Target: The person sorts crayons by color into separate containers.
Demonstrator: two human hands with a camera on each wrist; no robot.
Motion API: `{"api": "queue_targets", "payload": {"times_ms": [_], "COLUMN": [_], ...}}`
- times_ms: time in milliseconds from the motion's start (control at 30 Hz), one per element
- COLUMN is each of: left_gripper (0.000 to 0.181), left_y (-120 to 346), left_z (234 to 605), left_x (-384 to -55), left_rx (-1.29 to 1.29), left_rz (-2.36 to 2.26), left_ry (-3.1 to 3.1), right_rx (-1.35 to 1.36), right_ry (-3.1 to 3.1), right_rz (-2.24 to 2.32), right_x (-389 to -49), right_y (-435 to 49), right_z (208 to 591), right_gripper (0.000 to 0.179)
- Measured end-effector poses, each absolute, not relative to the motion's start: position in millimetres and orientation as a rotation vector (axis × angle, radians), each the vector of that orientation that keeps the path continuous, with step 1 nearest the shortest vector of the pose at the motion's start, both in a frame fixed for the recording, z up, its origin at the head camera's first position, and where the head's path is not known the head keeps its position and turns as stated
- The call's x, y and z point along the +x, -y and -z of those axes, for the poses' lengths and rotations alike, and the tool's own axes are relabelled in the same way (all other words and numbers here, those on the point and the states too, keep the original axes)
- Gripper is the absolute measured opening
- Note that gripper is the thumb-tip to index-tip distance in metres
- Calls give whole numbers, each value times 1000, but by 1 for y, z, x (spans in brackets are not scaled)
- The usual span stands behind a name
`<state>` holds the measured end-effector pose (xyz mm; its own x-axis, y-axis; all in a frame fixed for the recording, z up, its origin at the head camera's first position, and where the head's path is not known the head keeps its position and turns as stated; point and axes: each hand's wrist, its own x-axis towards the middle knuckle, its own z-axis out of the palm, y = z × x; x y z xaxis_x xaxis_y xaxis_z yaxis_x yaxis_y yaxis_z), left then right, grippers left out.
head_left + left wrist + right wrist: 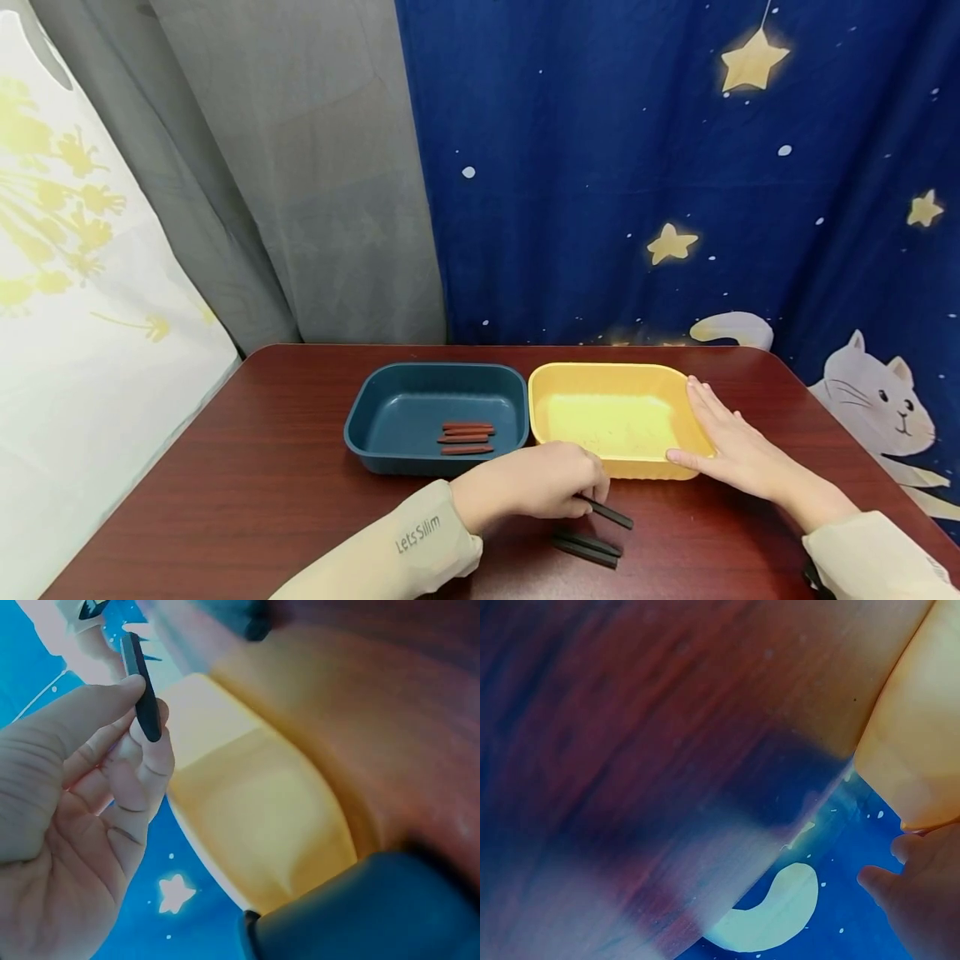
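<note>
My left hand [542,482] is in front of the yellow bin [542,392], pinching a short black stick [613,514] between thumb and fingers. In the left wrist view the stick [141,688] has faceted sides and a tapered end. More black sticks [587,550] lie side by side on the table just below that hand. My right hand [738,450] rests on the right side of the yellow bin, fingers spread along the rim and thumb at its front corner. The right wrist view catches only a few of its fingers [922,881], beside the bin's edge.
A dark blue bin [363,421] stands left of the yellow one, their sides close together. Inside it lie several reddish-brown sticks [467,450]. Both bins are on a dark red wooden table [285,467]. Behind hang a grey curtain [337,208] and a blue starry curtain [555,208].
</note>
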<state>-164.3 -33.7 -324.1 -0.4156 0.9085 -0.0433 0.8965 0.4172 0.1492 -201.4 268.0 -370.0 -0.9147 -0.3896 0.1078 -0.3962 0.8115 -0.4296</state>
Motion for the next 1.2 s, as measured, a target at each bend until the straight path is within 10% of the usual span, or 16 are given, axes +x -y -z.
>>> {"api": "queue_targets", "payload": {"times_ms": [1200], "left_gripper": [9], "left_y": [-2], "left_z": [346], "left_x": [-232], "left_rx": [1091], "left_rz": [-465], "left_ry": [-2932], "right_rx": [671], "right_ry": [2953], "right_rz": [-684], "right_x": [-204], "right_y": [-270], "right_z": [372], "right_gripper": [104]}}
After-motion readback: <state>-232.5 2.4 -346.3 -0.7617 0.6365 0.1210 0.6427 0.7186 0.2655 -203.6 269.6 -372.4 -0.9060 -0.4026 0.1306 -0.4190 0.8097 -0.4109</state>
